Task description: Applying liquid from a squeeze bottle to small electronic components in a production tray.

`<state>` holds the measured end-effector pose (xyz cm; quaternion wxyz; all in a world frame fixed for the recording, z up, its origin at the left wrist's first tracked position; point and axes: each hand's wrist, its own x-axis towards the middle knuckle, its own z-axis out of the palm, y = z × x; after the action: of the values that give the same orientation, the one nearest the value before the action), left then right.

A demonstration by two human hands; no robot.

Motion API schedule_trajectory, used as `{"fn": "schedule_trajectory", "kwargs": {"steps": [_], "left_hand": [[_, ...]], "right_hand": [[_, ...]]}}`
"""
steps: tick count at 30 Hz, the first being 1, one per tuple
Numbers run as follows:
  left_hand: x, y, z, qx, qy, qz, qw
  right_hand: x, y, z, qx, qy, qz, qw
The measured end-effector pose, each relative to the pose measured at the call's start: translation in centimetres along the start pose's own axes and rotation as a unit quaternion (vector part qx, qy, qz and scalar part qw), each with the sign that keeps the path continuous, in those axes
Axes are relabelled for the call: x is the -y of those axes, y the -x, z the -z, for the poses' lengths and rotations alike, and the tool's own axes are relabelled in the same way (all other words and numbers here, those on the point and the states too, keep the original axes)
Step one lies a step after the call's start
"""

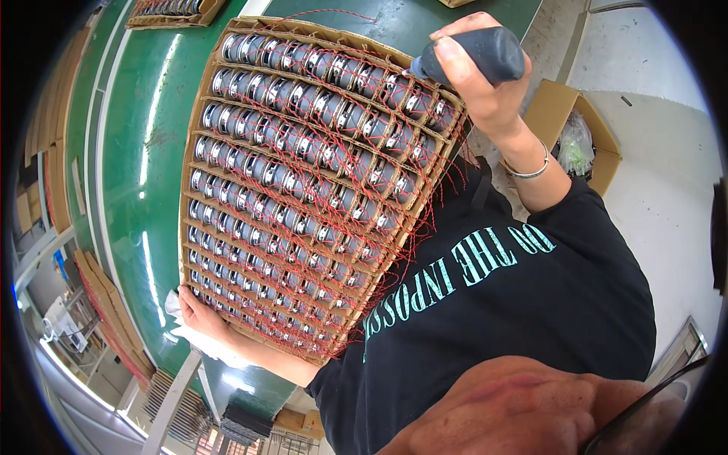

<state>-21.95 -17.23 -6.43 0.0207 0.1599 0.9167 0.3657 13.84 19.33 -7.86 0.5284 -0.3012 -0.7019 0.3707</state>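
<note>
A cardboard tray [199, 114] with dividers lies before me, filled with rows of round grey parts [284, 130] set on edge. They look like small speakers, with white terminal tabs and twisted red-and-black wires [334, 189] trailing over them. My right hand [485, 87] is closed around a dark squeeze bottle [497, 54]. Its pale nozzle [411, 73] points at the parts in the far row, near the tray's right end; whether it touches one I cannot tell. At the tray's near left corner, my left hand [203, 315] grips a crumpled white cloth or tissue [216, 347], fingers against the cardboard.
The tray rests on a green, glossy table [125, 189]. Another tray of similar parts [171, 11] stands at the far left. To the right, an open cardboard box [561, 114] holds plastic bags. Stacked dark sheets [246, 423] and a metal frame [174, 398] are below the near edge.
</note>
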Motion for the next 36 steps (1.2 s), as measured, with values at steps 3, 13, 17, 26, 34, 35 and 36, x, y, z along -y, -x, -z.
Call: {"fn": "schedule_trajectory", "kwargs": {"steps": [3, 13, 17, 26, 34, 35, 36], "left_hand": [[-0.2, 0.5, 0.2, -0.006, 0.014, 0.011, 1.0], [-0.5, 0.4, -0.1, -0.009, 0.028, 0.007, 1.0], [-0.6, 0.4, 0.1, -0.01, 0.023, 0.009, 1.0], [-1.1, 0.4, 0.0, -0.009, 0.015, 0.007, 1.0], [-1.7, 0.3, -0.9, -0.012, 0.021, 0.022, 0.999], [-1.4, 0.5, -0.5, -0.018, 0.02, 0.023, 0.999], [-0.9, 0.5, 0.0, -0.016, 0.024, 0.017, 0.999]], "right_hand": [[0.0, -0.1, -0.4, 0.013, 0.001, 0.0, 1.0], [0.1, -0.1, -0.3, 0.007, -0.008, -0.021, 1.0], [0.0, 0.1, -0.4, 0.008, -0.017, -0.015, 1.0], [-0.4, 2.2, 2.3, 0.025, -0.152, 0.015, 0.988], [0.2, 3.1, 1.9, 0.044, -0.019, 0.008, 0.999], [0.2, 3.0, 1.7, 0.047, -0.013, 0.003, 0.999], [0.2, 2.9, 1.5, 0.05, -0.018, 0.005, 0.999]]}}
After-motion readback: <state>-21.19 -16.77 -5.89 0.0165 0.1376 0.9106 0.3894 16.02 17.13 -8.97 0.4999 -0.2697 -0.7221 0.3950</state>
